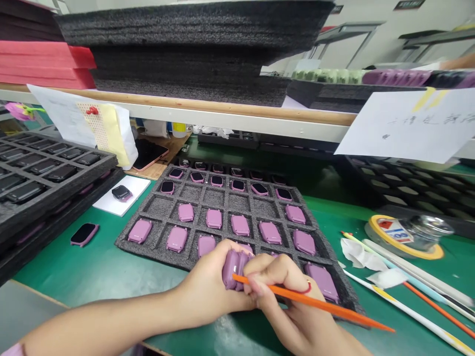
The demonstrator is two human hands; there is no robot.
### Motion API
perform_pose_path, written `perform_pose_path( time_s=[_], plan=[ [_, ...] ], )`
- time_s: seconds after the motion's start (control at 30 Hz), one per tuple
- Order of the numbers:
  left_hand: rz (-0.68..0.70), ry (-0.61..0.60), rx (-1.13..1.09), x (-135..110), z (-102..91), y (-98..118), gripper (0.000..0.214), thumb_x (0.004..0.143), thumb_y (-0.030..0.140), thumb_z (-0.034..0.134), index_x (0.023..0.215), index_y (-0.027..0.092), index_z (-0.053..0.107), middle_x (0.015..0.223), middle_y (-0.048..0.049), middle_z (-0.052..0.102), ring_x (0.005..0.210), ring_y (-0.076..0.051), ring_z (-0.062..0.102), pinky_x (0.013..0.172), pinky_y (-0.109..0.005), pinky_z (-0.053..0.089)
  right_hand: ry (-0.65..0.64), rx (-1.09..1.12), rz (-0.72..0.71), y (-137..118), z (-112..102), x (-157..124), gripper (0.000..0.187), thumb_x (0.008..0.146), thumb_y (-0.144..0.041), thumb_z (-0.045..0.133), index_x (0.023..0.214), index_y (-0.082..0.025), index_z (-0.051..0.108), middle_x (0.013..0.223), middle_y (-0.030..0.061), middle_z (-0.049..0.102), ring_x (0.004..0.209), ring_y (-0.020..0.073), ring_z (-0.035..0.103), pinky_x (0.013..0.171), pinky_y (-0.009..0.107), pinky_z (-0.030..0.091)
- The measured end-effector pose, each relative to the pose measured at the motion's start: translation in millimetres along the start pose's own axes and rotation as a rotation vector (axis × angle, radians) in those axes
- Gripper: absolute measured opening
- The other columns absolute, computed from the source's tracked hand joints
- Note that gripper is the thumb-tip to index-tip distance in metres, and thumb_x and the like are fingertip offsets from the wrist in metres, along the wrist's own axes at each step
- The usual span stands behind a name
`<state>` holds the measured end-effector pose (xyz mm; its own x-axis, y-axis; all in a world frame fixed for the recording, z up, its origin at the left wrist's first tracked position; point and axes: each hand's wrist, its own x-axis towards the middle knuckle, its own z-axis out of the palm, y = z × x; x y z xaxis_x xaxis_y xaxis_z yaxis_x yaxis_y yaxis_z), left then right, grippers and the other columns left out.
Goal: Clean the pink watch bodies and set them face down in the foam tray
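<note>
1. Pink smartwatch body held in left hand, fingers curled closed around it, over the front edge of the grey foam tray.
2. Right hand: fingers pinch an orange plastic stick, tip at the body (thin red ring on one finger).
3. Further pink smartwatch bodies sit in tray cells; green counter beneath.
</note>
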<state>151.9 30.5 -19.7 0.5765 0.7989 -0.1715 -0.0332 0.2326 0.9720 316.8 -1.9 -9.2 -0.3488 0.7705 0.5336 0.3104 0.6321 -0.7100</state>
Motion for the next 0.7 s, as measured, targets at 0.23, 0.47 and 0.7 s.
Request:
perform_pose_path(
  time_s=[0.23,0.47,0.7],
  plan=[
    [-0.007,-0.015,0.033,-1,2.0,2,0.050,0.069,0.026,0.082,0.103,0.017,0.047,0.083,0.0035,0.054,0.071,-0.010,0.045,0.066,-0.023,0.040,-0.043,-0.054,0.052,-10,-4,5,0.015,0.099,-0.013,0.047,0.090,-0.025,0.048,0.079,-0.0052,0.057,0.069,0.0057,0.060,0.065,0.014,0.051],
    [-0.017,-0.031,0.070,-3,1.6,2,0.054,0.071,0.029,0.082,0.112,0.017,0.048,0.086,0.0026,0.056,0.074,-0.012,0.049,0.069,-0.025,0.042,-0.087,-0.111,0.072,-16,-5,8,0.018,0.098,-0.010,0.044,0.086,-0.023,0.044,0.075,-0.0048,0.056,0.064,0.0074,0.058,0.058,0.017,0.049],
    [0.005,-0.035,0.175,-4,-1.7,-2,0.054,0.070,0.030,0.082,0.111,0.019,0.051,0.087,0.0022,0.059,0.076,-0.014,0.050,0.069,-0.027,0.040,-0.175,-0.205,0.131,-30,-9,7,0.019,0.098,-0.010,0.047,0.084,-0.022,0.048,0.075,-0.0015,0.059,0.067,0.0111,0.062,0.064,0.022,0.052]
  ],
)
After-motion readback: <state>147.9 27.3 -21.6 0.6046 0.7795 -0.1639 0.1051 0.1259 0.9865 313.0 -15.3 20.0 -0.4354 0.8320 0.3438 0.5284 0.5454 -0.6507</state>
